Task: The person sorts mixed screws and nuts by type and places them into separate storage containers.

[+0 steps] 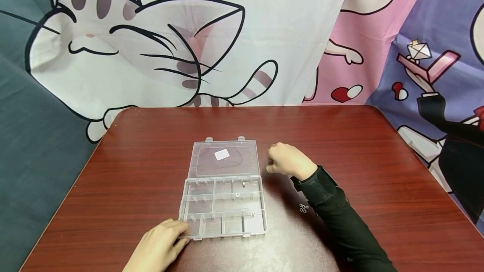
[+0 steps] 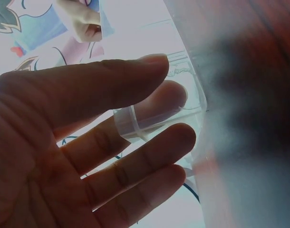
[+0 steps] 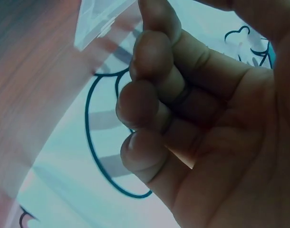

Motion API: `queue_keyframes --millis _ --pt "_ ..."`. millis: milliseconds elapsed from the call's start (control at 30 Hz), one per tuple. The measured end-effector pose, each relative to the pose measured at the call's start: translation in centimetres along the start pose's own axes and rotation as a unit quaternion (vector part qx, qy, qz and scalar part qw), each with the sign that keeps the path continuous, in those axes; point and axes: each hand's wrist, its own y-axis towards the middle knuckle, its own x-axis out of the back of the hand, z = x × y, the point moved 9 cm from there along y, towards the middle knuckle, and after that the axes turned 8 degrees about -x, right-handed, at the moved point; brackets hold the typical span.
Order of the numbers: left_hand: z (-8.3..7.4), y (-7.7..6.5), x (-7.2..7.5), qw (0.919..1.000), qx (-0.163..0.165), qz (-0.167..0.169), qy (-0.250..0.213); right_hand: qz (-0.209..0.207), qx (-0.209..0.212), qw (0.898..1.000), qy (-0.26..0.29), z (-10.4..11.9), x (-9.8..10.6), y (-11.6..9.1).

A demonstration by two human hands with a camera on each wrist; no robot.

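A printed curtain (image 1: 291,32) backs the worktop (image 1: 136,179). Left fingers (image 1: 177,227) pinch the open box (image 1: 223,178), long axis pointing forward from them; right fingers (image 3: 138,104) curl, contents hidden.

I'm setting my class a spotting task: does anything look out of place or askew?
Small silvery rings lie loose on the reddish-brown wooden table, outside the open clear plastic compartment box, which holds a similar ring. The white rectangular label on its lid sits crooked.
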Motion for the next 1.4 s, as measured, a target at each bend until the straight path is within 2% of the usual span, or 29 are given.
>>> queue_keyframes --millis 467,833,1100,1400 --pt "0.0 -0.1 0.2 0.9999 -0.002 -0.011 0.007 0.002 0.058 0.998 -0.008 4.0 -0.4 0.9" --pt "-0.1 0.1 0.4 0.9998 0.004 -0.011 0.017 -0.002 0.104 0.994 -0.024 7.3 -0.6 0.8" --pt "0.1 0.2 0.4 0.9997 0.021 -0.002 0.012 0.01 0.116 0.993 -0.023 8.7 -0.9 1.0" --pt "0.0 0.0 0.3 0.9998 0.019 -0.003 0.006 0.012 0.114 0.993 -0.021 8.9 -0.8 0.9"
